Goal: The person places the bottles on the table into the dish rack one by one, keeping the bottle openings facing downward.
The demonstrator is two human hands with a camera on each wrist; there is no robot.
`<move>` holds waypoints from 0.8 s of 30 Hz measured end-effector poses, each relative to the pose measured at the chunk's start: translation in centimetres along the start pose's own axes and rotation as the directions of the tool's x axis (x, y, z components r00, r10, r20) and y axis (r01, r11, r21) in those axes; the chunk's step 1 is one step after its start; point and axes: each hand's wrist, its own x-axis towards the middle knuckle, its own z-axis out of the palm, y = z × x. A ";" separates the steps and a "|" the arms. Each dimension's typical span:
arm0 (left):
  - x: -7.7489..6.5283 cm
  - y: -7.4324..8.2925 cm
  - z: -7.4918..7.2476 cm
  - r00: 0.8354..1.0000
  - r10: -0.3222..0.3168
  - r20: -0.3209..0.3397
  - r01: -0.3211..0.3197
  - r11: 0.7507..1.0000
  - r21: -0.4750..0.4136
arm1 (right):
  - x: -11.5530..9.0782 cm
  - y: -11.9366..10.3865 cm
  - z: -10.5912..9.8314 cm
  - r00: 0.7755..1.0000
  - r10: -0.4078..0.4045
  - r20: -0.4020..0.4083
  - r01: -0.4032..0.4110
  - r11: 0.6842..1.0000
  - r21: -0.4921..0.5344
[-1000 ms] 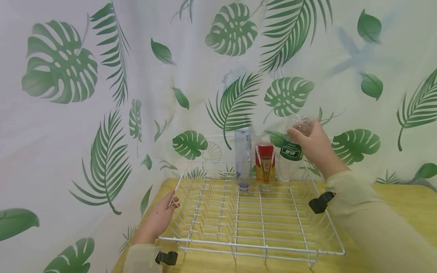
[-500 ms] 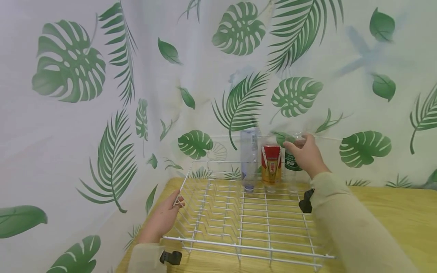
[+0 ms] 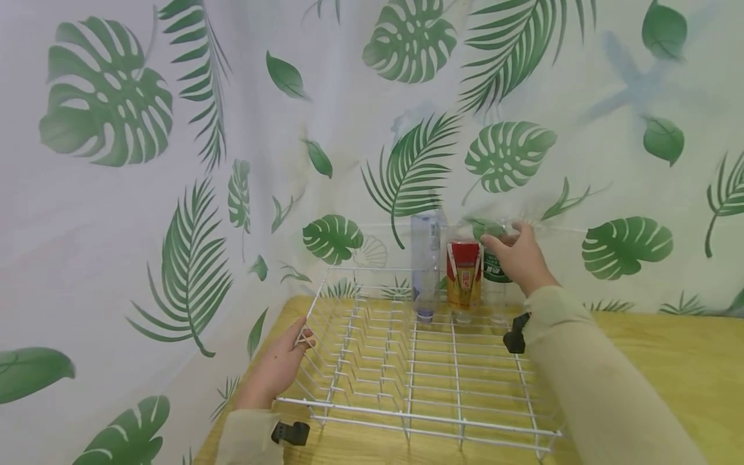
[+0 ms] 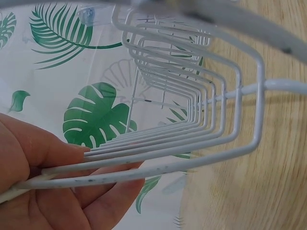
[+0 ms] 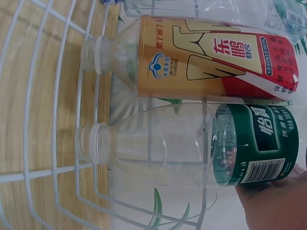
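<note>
My right hand (image 3: 523, 258) holds a clear plastic bottle (image 5: 163, 139) with a green label, fingers and thumb about its upturned base. The bottle is upside down, its open neck among the wires at the back of a white wire dish rack (image 3: 407, 414). Right beside it, a bottle with a red and gold label (image 3: 464, 274) also stands neck down. Left of that is a taller clear bottle (image 3: 426, 265), inverted too. My left hand (image 3: 278, 365) grips the rack's left side, thumb and fingers around the upper wire in the left wrist view.
The rack stands on a yellowish wood-grain table (image 3: 651, 361). Behind and to the left hangs a white curtain (image 3: 261, 194) printed with green leaves. Bent wire dividers (image 3: 372, 361) run along the rack's left half.
My right hand has come down with the green-labelled bottle, from above the rack's back right to beside the red and gold bottle. The left hand keeps its grip on the rack.
</note>
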 end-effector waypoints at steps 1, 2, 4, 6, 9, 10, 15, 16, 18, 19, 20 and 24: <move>-0.1 0.0 0.0 1.000 -0.001 0.002 0.001 1.000 -0.009 | 0.0 0.0 0.1 1.000 0.003 -0.001 -0.003 1.000 -0.003; -0.1 -0.1 -0.1 1.000 -0.003 0.004 0.003 1.000 -0.015 | 0.1 0.1 0.2 1.000 0.009 0.002 -0.009 1.000 -0.006; -0.1 -0.1 -0.1 1.000 -0.003 0.007 0.004 1.000 -0.025 | 0.2 0.4 0.2 1.000 0.021 0.013 -0.021 0.999 -0.026; -0.1 -0.1 -0.1 1.000 -0.004 0.008 0.004 0.999 -0.035 | 0.2 0.7 0.2 0.999 0.035 0.019 -0.034 0.999 -0.039; -0.2 -0.1 -0.1 1.000 -0.003 0.013 0.003 0.999 -0.040 | -0.1 1.1 0.2 0.998 0.050 0.022 -0.049 0.998 -0.048; -0.3 -0.2 -0.1 1.000 -0.001 0.014 0.001 0.999 -0.042 | -0.2 1.3 0.3 0.998 0.054 0.020 -0.053 0.998 -0.045; -0.9 -0.7 0.0 1.000 0.009 0.028 -0.008 0.999 -0.031 | -0.9 1.8 0.5 0.997 0.066 0.042 -0.064 0.997 -0.052; -0.9 -0.7 0.0 1.000 0.013 0.028 -0.012 0.999 -0.032 | -1.0 1.7 0.5 0.997 0.065 0.045 -0.063 0.997 -0.054; -1.0 -0.8 0.1 1.000 0.014 0.027 -0.013 0.999 -0.035 | -1.2 1.5 0.1 0.997 0.058 0.043 -0.055 0.997 -0.062; -1.0 -0.7 0.2 1.000 0.014 0.028 -0.013 0.999 -0.038 | -1.3 1.3 -0.1 0.998 0.053 0.037 -0.051 0.997 -0.063; -1.0 -0.7 0.3 0.999 0.013 0.030 -0.012 0.999 -0.039 | -1.4 1.2 -0.4 0.998 0.050 0.031 -0.048 0.997 -0.063; -1.0 -0.3 0.3 0.999 0.007 0.050 -0.005 0.999 -0.037 | -2.2 0.8 -1.4 0.999 0.045 0.015 -0.044 0.996 -0.074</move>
